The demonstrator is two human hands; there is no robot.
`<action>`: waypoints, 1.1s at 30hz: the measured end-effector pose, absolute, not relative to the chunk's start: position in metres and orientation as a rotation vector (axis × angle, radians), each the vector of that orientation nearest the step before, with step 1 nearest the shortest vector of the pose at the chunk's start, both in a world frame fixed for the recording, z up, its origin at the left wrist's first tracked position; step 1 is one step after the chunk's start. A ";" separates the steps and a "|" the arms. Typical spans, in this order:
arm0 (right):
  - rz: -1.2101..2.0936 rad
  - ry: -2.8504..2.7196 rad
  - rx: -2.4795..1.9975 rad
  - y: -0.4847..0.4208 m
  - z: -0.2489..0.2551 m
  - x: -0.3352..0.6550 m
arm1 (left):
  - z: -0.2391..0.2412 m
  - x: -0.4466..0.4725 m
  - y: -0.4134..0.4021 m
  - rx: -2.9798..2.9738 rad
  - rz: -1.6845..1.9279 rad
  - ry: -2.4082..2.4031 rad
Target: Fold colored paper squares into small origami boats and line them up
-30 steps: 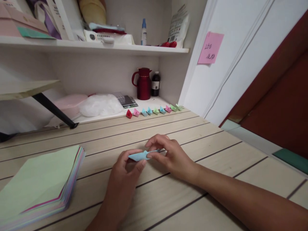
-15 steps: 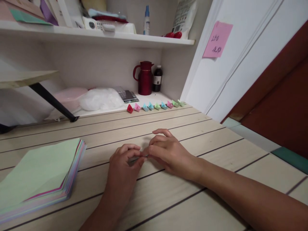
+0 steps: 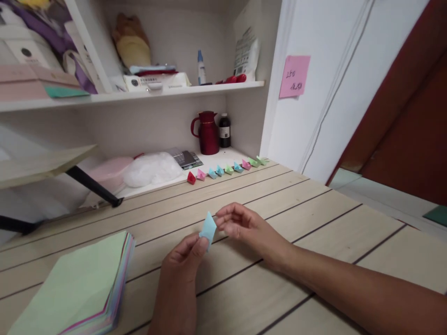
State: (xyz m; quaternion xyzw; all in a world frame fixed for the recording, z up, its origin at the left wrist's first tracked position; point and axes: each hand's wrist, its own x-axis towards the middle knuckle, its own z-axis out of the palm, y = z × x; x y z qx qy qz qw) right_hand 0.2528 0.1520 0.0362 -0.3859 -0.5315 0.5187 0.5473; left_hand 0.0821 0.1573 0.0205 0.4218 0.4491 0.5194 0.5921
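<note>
A small piece of folded light-blue paper (image 3: 209, 226), diamond-shaped from this side, is pinched upright between the thumb and fingers of my left hand (image 3: 186, 253). Just to its right is my right hand (image 3: 242, 225), its fingers slightly curled and apart; whether a fingertip touches the paper's edge is hard to see. Along the table's back edge runs a row of small folded paper boats, with a red boat (image 3: 191, 177) at the left end, a pink boat (image 3: 201, 175) beside it, and several blue, green and pink ones further right.
A stack of coloured paper (image 3: 80, 279) with a green sheet on top lies at the left. Behind the table are a plastic bag (image 3: 153, 170), a red jug (image 3: 208, 135) and a dark bottle (image 3: 224, 132). A stand's black leg (image 3: 94, 186) rests at the back left.
My left hand has turned the blue paper up into plain sight. The right hand has loosened its fingers and drawn slightly away from it. The camera view has tilted up.
</note>
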 end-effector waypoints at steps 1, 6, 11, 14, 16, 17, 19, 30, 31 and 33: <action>1.245 -1.281 -0.906 0.151 0.036 0.250 | 0.017 0.084 0.158 0.971 1.220 1.017; 1.189 -1.385 -0.902 0.142 0.039 0.242 | 0.004 0.091 0.159 1.057 1.232 0.997; 1.017 -1.382 -0.925 0.137 0.047 0.242 | 0.001 0.091 0.159 1.133 1.219 1.050; 1.002 -1.416 -0.894 0.136 0.048 0.244 | 0.001 0.091 0.159 1.172 1.225 1.082; 1.041 -1.413 -0.869 0.136 0.047 0.245 | 0.002 0.091 0.159 1.188 1.228 1.096; 1.066 -1.406 -0.858 0.136 0.046 0.246 | 0.002 0.090 0.159 1.190 1.229 1.097; 1.113 -1.389 -0.847 0.136 0.045 0.247 | 0.003 0.090 0.158 1.191 1.225 1.090; 1.059 -1.366 -0.939 0.137 0.045 0.247 | 0.014 0.088 0.155 1.201 1.220 1.112; 1.049 -1.364 -0.940 0.137 0.045 0.247 | 0.016 0.088 0.154 1.207 1.218 1.124; 1.022 -1.377 -0.961 0.138 0.044 0.247 | 0.020 0.087 0.152 1.234 1.203 1.179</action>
